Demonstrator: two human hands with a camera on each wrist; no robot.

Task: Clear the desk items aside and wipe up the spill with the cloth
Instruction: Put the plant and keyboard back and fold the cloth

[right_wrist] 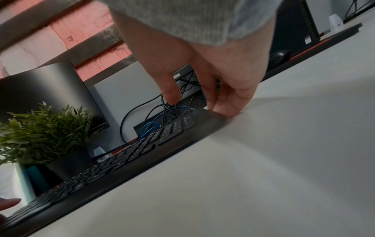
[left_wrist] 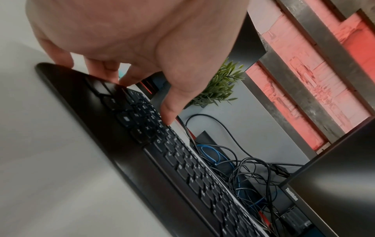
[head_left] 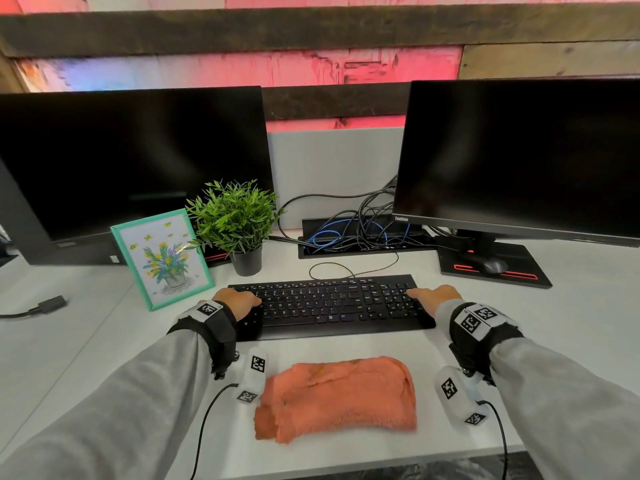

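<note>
A black keyboard [head_left: 329, 304] lies across the middle of the white desk [head_left: 86, 341]. My left hand [head_left: 242, 301] holds its left end: the fingers [left_wrist: 105, 75] curl round the edge and the thumb [left_wrist: 167, 115] rests on the keys. My right hand [head_left: 431, 296] holds the right end, its fingers [right_wrist: 223, 110] down at the keyboard's corner and the thumb [right_wrist: 170, 94] above the number keys. A folded orange cloth [head_left: 339, 396] lies between my forearms near the front edge. I can make out no liquid on the desk.
A potted plant [head_left: 239, 223] and a teal picture frame [head_left: 161, 259] stand behind the keyboard's left end. Two dark monitors [head_left: 519, 154] stand at the back, with a cable tray [head_left: 360, 233] between them. A mouse [head_left: 491, 265] sits on the right monitor's base.
</note>
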